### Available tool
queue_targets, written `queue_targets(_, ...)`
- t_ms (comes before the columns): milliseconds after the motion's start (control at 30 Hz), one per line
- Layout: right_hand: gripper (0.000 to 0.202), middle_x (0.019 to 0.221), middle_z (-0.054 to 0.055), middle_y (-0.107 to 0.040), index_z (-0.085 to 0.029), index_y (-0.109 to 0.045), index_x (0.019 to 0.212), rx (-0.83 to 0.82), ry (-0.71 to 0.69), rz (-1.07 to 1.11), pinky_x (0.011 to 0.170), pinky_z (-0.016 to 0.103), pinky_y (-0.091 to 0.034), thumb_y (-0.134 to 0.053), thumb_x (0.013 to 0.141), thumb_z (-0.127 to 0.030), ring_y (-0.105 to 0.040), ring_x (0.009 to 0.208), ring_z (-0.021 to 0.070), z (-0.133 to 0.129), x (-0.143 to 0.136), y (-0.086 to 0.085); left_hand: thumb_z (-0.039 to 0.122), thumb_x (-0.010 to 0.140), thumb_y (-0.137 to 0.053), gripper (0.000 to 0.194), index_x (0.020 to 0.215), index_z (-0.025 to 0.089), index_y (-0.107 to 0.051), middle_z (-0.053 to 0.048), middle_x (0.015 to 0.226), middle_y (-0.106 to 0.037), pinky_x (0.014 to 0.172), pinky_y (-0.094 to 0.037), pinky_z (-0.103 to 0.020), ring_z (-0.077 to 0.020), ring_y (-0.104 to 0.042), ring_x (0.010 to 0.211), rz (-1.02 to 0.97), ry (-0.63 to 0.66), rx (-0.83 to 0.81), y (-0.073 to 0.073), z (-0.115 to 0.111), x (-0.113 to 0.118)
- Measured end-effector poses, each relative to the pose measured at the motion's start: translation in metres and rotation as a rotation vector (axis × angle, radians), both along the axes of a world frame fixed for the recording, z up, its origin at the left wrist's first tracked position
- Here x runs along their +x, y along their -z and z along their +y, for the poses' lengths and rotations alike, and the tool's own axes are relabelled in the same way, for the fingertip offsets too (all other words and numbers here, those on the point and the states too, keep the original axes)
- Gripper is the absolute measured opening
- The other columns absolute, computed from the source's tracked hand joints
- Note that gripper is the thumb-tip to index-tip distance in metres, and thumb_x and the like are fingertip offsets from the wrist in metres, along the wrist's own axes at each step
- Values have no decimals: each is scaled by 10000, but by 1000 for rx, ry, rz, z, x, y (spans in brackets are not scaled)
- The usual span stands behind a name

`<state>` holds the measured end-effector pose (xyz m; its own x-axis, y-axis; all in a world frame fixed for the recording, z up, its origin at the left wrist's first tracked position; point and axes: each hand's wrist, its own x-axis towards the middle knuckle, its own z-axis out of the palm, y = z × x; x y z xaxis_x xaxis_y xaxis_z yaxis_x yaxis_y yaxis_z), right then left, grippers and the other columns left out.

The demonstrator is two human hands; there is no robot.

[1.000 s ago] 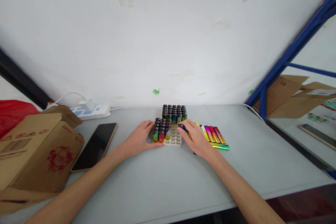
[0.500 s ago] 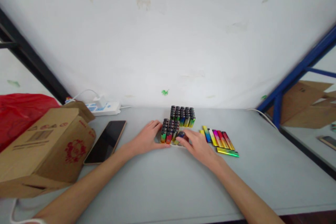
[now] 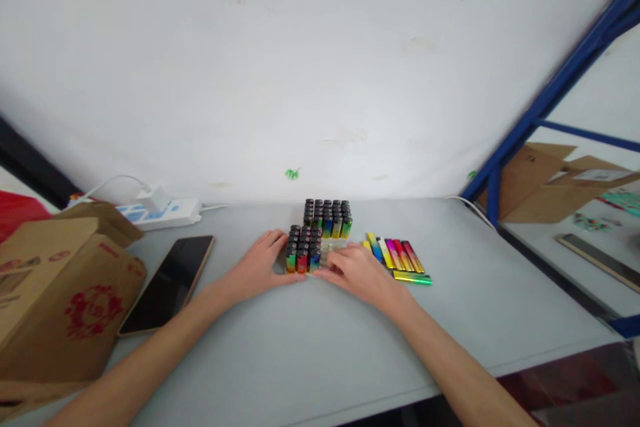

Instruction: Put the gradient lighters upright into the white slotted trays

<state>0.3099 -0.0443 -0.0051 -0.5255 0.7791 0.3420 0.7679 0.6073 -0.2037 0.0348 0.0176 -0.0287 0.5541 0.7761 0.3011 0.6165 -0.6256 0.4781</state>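
Observation:
Several black-topped lighters [image 3: 302, 250] stand upright in rows in a pale tray [image 3: 327, 248], its right part bare. My left hand [image 3: 261, 260] rests against the left side of this block, thumb along the front, fingers apart from the thumb. My right hand [image 3: 353, 268] is at the right front corner beside a blue lighter [image 3: 315, 260], its fingers curled; whether it grips anything is hidden. Behind stands a second upright block of lighters [image 3: 327, 217]. To the right lie several loose colourful pieces [image 3: 400, 255], with a green-yellow one [image 3: 413, 277] in front.
On the left are a cardboard box [image 3: 65, 300], a dark phone [image 3: 170, 283] and a white power strip [image 3: 170, 213]. A blue metal frame [image 3: 494, 197] stands at the right, with an open carton [image 3: 540, 190] beyond it.
The view has shifted right. The lighter at my right fingers now stands in line at the front of the third column, and those fingers have curled further.

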Motion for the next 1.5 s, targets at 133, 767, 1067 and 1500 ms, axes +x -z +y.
queue_targets(133, 414, 753, 28, -727, -228, -674, 853, 18, 124, 57, 765, 317, -445, -510, 1171, -437, -680, 731, 212, 5, 43, -4, 769, 800, -824, 720, 1261, 225, -723, -146, 1284, -709, 1109, -567, -558, -394, -683, 1204, 21, 4, 5, 1, 1, -1)
queue_targets(767, 264, 883, 55, -817, -195, -747, 1184, -385, 609, 231, 779, 329, -546, -718, 1009, -391, -754, 792, 229, 2, 171, -7, 834, 792, -771, 781, 1285, 231, -718, -164, 1353, -711, 1174, -541, -594, -421, -675, 1283, 44, -9, 14, 7, 8, -5)
queue_targets(1067, 172, 897, 61, -828, -191, -797, 1078, -391, 625, 292, 728, 318, -567, -782, 924, -265, -736, 710, 196, 10, 170, 3, 816, 778, -798, 737, 1240, 245, -735, -142, 1295, -739, 1132, -570, -566, -412, -694, 1224, 32, -15, 31, 4, 7, -4)
queue_targets(1500, 292, 876, 0, -690, -236, -561, 1119, -253, 564, 752, 598, 287, -467, -559, 1028, -513, -556, 593, 148, 18, 145, -2, 807, 781, -795, 719, 1214, 236, -733, -162, 1286, -732, 1116, -569, -596, -435, -691, 1237, 31, -8, 9, 4, 8, -3)
